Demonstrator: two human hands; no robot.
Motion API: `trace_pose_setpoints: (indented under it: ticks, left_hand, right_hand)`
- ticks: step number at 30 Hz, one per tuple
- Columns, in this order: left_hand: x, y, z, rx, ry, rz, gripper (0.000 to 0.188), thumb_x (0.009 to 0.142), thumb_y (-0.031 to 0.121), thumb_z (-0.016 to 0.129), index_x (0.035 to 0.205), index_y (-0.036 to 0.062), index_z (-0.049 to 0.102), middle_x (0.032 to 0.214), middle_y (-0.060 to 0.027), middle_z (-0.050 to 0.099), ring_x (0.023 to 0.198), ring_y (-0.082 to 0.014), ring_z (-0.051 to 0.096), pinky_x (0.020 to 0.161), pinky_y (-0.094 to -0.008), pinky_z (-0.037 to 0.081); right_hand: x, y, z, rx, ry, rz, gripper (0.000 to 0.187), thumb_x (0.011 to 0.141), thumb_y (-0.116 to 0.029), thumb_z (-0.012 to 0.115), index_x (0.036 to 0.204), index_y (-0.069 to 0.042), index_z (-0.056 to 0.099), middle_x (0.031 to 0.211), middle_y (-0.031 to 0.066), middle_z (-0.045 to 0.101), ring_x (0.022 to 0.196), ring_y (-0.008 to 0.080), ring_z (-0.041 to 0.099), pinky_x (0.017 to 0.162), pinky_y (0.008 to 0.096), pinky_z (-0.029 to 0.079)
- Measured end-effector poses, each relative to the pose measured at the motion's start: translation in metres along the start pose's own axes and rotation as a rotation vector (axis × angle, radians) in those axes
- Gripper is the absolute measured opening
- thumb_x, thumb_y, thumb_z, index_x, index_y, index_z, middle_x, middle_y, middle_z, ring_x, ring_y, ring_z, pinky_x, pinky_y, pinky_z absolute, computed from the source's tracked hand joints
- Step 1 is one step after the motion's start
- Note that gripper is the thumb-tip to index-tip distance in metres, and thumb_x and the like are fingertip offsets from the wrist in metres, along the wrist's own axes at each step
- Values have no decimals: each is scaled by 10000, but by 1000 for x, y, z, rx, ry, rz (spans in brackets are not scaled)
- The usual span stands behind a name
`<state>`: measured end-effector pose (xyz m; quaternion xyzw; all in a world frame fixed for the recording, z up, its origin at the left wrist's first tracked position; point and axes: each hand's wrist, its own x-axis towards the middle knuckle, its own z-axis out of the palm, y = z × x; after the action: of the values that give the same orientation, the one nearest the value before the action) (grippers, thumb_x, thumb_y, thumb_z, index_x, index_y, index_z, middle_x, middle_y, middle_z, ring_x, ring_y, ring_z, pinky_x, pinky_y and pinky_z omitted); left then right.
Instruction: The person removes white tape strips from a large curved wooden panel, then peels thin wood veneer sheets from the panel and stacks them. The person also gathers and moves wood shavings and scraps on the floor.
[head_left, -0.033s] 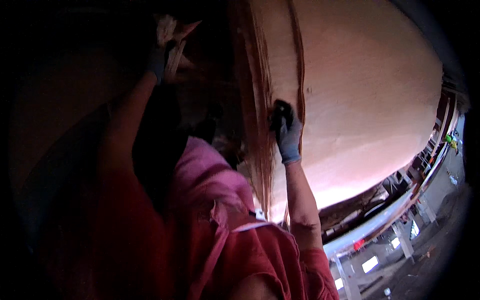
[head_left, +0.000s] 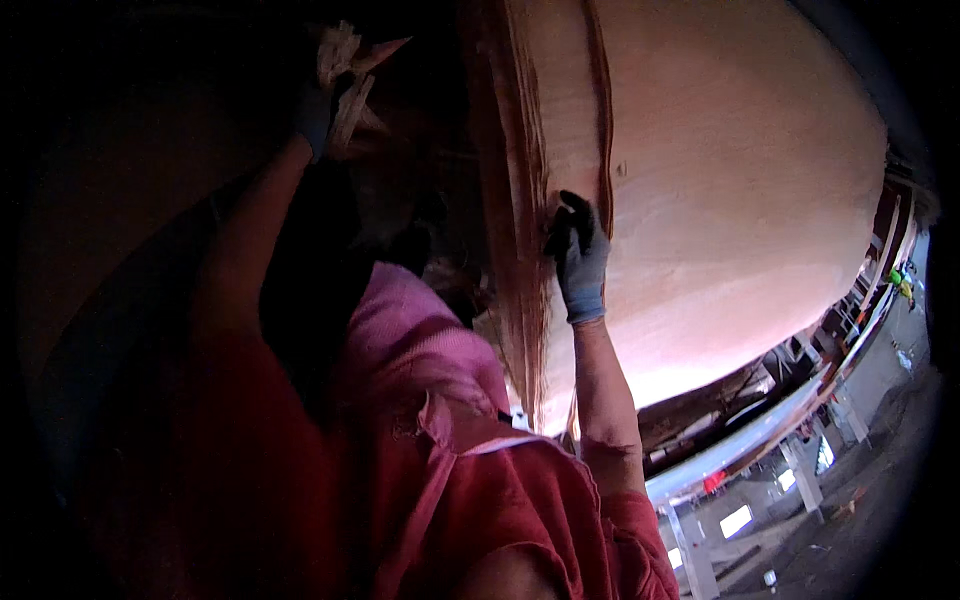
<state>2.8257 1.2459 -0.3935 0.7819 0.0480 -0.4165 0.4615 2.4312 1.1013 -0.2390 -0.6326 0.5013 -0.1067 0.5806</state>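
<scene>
My left hand [head_left: 318,112], in a grey and black glove, reaches up into the dark at the upper left. It is closed around several torn strips of thin wood veneer [head_left: 352,105], whose ragged ends stick out past the fingers. My right hand [head_left: 580,250], gloved alike, is at the edge of a stack of large pale veneer sheets [head_left: 740,200]. Its finger and thumb are curved apart, with nothing visible between them. Beside it run the rough, layered brown sheet edges [head_left: 520,230]; whether the fingertips touch them I cannot tell.
The veneer stack fills the upper right. Beyond it lie a long pale rail [head_left: 740,460] and upright posts [head_left: 800,475] over a dark floor [head_left: 850,520]. A small green and yellow thing [head_left: 903,283] shows at the far right. The left side is mostly black shadow.
My right hand's finger and thumb are a little farther apart, and the hand shows less blur. My left hand keeps the veneer strips in nearly the same place.
</scene>
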Motion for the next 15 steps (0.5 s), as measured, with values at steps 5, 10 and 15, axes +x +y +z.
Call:
trace_pose_setpoints:
  ticks: [5,10,15]
  left_hand:
    - [-30,-48,-15,26,-171,63,423,906,299,593,1201,0,543,1095,-123,609,969,-216,577,821,-358,474]
    - [-77,-93,1,107,-110,-56,376,930,285,558,1137,-28,574,1007,-153,631,932,-222,593,815,-357,474]
    - [-103,-115,-7,292,-346,206,436,958,318,474,1234,-16,517,1127,-196,602,1019,-271,578,877,-391,455]
  right_hand:
    - [-38,-1,-16,157,101,88,278,980,-134,465,1221,-20,545,822,35,608,621,46,510,557,209,419]
    - [-68,17,-15,68,105,144,318,967,-204,522,1237,-38,544,822,31,602,608,49,514,527,197,409]
    - [-100,25,-3,-198,-17,80,300,973,-175,481,1206,-4,559,792,73,639,627,80,556,581,243,465]
